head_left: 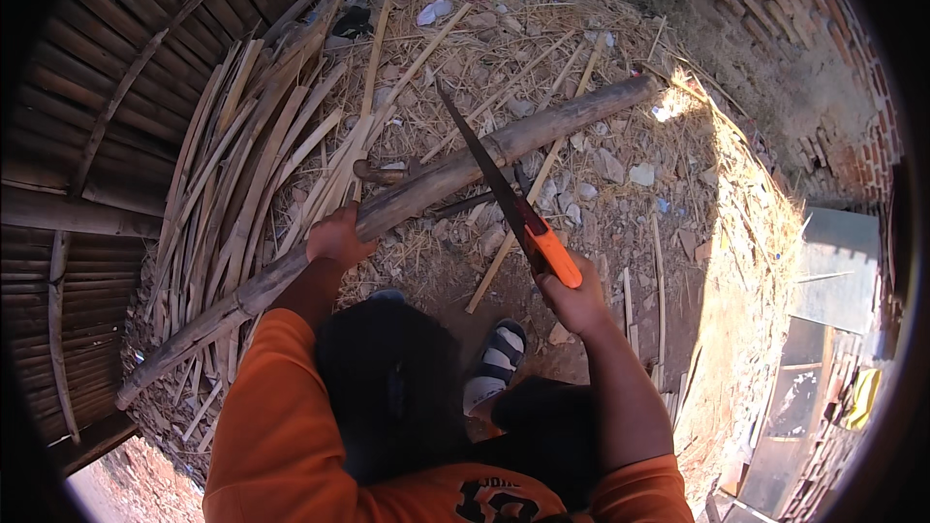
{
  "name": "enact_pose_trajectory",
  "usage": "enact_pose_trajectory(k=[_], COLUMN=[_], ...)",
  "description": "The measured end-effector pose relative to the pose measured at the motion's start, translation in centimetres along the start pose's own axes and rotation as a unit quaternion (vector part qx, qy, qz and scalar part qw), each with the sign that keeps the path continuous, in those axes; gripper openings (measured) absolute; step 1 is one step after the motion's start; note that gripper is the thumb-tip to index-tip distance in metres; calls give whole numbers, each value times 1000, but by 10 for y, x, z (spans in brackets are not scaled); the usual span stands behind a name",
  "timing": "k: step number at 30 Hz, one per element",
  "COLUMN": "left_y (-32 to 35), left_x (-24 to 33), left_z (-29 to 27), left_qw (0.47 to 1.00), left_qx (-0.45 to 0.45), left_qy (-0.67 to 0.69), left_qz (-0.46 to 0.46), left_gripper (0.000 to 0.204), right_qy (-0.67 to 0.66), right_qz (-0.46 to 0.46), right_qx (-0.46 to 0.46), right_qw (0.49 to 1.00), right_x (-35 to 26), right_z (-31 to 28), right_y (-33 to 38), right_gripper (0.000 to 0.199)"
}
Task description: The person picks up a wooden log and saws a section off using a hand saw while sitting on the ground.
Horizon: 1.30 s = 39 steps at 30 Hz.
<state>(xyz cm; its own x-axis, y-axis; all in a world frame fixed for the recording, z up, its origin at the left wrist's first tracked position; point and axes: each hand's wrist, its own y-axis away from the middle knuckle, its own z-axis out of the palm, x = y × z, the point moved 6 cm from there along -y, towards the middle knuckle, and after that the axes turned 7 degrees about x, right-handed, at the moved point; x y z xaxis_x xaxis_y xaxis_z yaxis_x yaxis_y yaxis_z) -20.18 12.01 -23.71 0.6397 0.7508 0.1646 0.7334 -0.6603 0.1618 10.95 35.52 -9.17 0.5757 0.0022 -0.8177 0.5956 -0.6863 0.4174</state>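
Observation:
A long, thick bamboo pole (426, 189) lies slantwise before me, from the near left to the far right. My left hand (339, 237) grips it left of the middle, fingers over its upper side. In my right hand (573, 298) is a handsaw (496, 174), held closed around its orange handle. The dark, tapering blade points up and left across the pole in view; whether its teeth touch the wood I cannot tell. Under the pole, a short brown wooden stub (381, 172) and a dark bar (460, 204) stick out.
Split bamboo strips (257, 150) are heaped at the left, beside a slatted wall (107, 68). Straw, stones and scraps cover the ground. A brick wall (775, 29) bounds the right side. My sandalled foot (501, 351) stands near the pole. Grey sheets (841, 266) lie at far right.

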Motion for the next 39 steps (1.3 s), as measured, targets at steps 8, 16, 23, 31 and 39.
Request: enact_pose_trajectory(k=[8, 16, 23, 31, 39], left_y=[0, -1, 2, -3, -2], left_x=[-1, 2, -6, 0, -9], left_z=[-6, 4, -7, 4, 5], left_qw=[1000, 1000, 999, 1000, 1000], left_qx=[0, -6, -42, -17, 7], left_qy=[0, 7, 16, -19, -3], left_qz=[-11, -1, -22, -9, -6], left_gripper=[89, 93, 91, 88, 92], right_qy=[-26, -90, -21, 17, -29], right_qz=[23, 65, 69, 48, 60], right_qx=[-2, 13, -9, -71, 36], right_qw=[999, 994, 997, 996, 997], right_x=[6, 18, 6, -6, 0], right_z=[-83, -19, -61, -100, -117], right_y=[121, 10, 66, 106, 111], right_gripper=[35, 18, 31, 36, 21])
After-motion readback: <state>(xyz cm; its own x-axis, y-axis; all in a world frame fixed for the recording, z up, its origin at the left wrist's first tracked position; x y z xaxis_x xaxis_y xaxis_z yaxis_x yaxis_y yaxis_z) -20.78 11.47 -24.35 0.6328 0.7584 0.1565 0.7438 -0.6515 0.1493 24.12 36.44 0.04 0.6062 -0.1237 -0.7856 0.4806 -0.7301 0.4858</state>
